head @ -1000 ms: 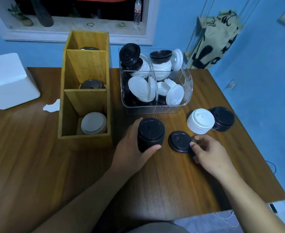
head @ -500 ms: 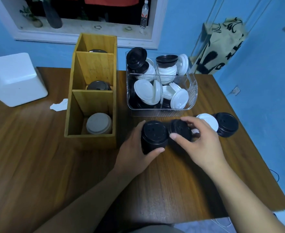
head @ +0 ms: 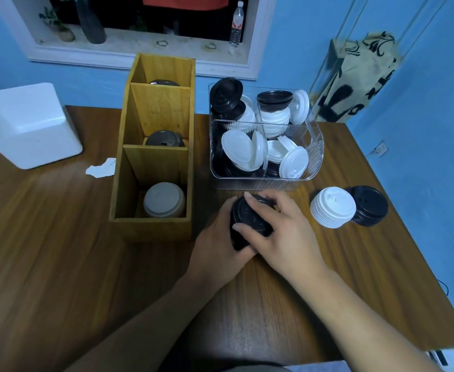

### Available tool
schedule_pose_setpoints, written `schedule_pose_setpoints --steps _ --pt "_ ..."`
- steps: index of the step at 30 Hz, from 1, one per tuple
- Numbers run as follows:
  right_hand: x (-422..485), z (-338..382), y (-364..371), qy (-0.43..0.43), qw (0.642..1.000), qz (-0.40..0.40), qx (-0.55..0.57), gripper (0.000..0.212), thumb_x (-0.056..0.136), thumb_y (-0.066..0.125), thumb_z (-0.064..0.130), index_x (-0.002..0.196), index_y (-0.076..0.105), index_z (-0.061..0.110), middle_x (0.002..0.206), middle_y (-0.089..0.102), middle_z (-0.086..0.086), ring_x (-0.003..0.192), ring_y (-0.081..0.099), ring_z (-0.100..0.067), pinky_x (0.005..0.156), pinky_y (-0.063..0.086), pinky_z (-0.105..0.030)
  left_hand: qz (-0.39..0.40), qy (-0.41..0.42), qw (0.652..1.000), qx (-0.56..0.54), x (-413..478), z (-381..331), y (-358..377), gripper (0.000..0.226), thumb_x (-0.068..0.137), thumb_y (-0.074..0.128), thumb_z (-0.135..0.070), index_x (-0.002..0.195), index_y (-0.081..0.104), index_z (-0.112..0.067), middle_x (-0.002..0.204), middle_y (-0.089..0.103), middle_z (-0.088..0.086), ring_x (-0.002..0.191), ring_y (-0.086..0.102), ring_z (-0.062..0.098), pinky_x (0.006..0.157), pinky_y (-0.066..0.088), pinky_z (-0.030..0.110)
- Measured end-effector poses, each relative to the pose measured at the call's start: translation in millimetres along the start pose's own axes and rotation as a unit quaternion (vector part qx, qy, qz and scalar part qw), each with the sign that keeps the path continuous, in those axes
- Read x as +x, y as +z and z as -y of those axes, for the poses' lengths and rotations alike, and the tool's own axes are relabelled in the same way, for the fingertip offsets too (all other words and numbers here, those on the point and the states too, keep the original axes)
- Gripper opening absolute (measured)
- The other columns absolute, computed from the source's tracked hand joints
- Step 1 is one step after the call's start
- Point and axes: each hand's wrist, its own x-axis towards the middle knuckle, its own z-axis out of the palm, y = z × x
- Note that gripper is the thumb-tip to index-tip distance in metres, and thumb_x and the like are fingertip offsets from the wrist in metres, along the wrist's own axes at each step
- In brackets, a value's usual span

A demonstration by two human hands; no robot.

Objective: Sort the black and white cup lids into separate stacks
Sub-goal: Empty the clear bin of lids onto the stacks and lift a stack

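Both hands wrapped round one black lid stack [head: 250,221] mid-table.

Left hand [head: 220,242] gripping its side, right hand [head: 279,234] fingers curled over the top. Just right: white lid stack [head: 332,206] touching another black stack [head: 369,205]. Further back, wooden organizer [head: 153,146], clear bin [head: 263,181] of mixed lids.

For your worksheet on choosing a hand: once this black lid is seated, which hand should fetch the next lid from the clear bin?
Probably the right hand: it sits nearer the clear bin, while the left hand steadies the black stack.
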Motion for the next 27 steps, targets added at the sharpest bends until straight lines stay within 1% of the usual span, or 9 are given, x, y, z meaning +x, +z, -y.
schedule_pose_setpoints --steps 4,10,13,15,17,19,20,24,27 --pt "0.8 1.6 2.8 0.008 1.000 -0.008 -0.023 0.059 0.087 0.062 0.066 0.135 0.064 0.033 0.126 0.054 0.006 0.113 0.057 -0.018 0.079 0.058 -0.041 -0.001 -0.010 1.000 0.012 -1.2 0.7 -0.1 0.092 0.078 0.066 -0.059 0.155 0.024 -0.035 0.148 0.052 -0.012 0.129 0.057 0.007 0.101 0.053 0.039" --pt "-3.5 -1.5 4.3 -0.034 0.996 -0.011 -0.081 0.057 0.091 0.057 0.065 0.135 0.065 0.030 0.128 0.055 0.004 0.110 0.055 -0.019 0.066 0.054 -0.030 -0.006 0.029 0.999 0.023 -1.9 -3.3 -0.7 0.079 0.086 0.067 -0.043 0.153 0.027 -0.039 0.144 0.053 -0.015 0.129 0.054 0.003 0.105 0.050 0.033" --pt "-4.9 -7.1 1.5 -0.042 0.997 0.015 -0.055 0.063 0.093 0.050 0.069 0.140 0.061 0.029 0.134 0.054 0.006 0.118 0.054 -0.016 0.082 0.050 -0.027 -0.001 0.041 0.999 0.027 -0.7 -0.9 0.6 0.080 0.085 0.071 -0.040 0.154 0.030 -0.036 0.145 0.051 -0.016 0.132 0.050 0.002 0.107 0.048 0.033" --pt "4.8 -12.2 -8.4 -0.028 0.999 0.007 0.033 0.058 0.098 0.045 0.064 0.139 0.061 0.026 0.134 0.056 0.008 0.123 0.054 -0.013 0.098 0.050 -0.032 -0.006 0.038 0.998 0.040 -0.1 2.3 1.5 0.088 0.083 0.073 -0.054 0.156 0.029 -0.032 0.150 0.048 -0.014 0.136 0.048 0.004 0.110 0.045 0.031" --pt "28.5 -20.2 -20.8 -0.023 0.997 -0.033 0.071 0.046 0.103 0.048 0.049 0.136 0.063 0.021 0.131 0.061 0.006 0.124 0.055 -0.014 0.105 0.046 -0.036 -0.013 0.032 0.998 0.048 1.1 4.5 2.3 0.095 0.081 0.071 -0.068 0.157 0.027 -0.030 0.154 0.046 -0.011 0.140 0.045 0.005 0.112 0.043 0.027" --pt "60.8 -30.3 -30.2 -0.019 0.998 -0.053 0.029 0.041 0.100 0.060 0.037 0.137 0.060 0.019 0.133 0.061 0.003 0.125 0.054 -0.019 0.107 0.042 -0.033 -0.008 0.024 0.999 0.041 1.7 4.6 2.5 0.097 0.081 0.072 -0.068 0.158 0.023 -0.034 0.156 0.042 -0.014 0.143 0.040 0.001 0.114 0.041 0.026" --pt "77.4 -34.1 -32.9 -0.019 0.999 -0.038 0.002 0.048 0.097 0.066 0.034 0.141 0.056 0.019 0.137 0.059 0.002 0.129 0.050 -0.021 0.110 0.039 -0.031 -0.004 0.021 0.999 0.037 1.9 4.0 2.4 0.098 0.081 0.073 -0.067 0.158 0.021 -0.036 0.157 0.041 -0.015 0.144 0.038 0.000 0.115 0.041 0.027" --pt "129.5 -42.5 -36.1 -0.044 0.989 0.096 -0.104 0.080 0.086 0.076 0.044 0.153 0.039 0.024 0.153 0.046 0.004 0.145 0.030 -0.023 0.117 0.033 -0.044 0.000 0.011 0.999 0.037 2.2 2.6 1.7 0.099 0.080 0.075 -0.063 0.157 0.019 -0.039 0.158 0.039 -0.017 0.144 0.034 -0.003 0.117 0.036 0.026" --pt "148.4 -42.7 -31.0 -0.083 0.969 0.136 -0.187 0.078 0.083 0.077 0.046 0.151 0.041 0.027 0.151 0.049 0.006 0.147 0.029 -0.022 0.116 0.031 -0.049 0.002 0.010 0.999 0.045 2.5 2.0 0.8 0.098 0.081 0.073 -0.066 0.157 0.017 -0.040 0.158 0.039 -0.017 0.145 0.035 -0.002 0.119 0.035 0.028"
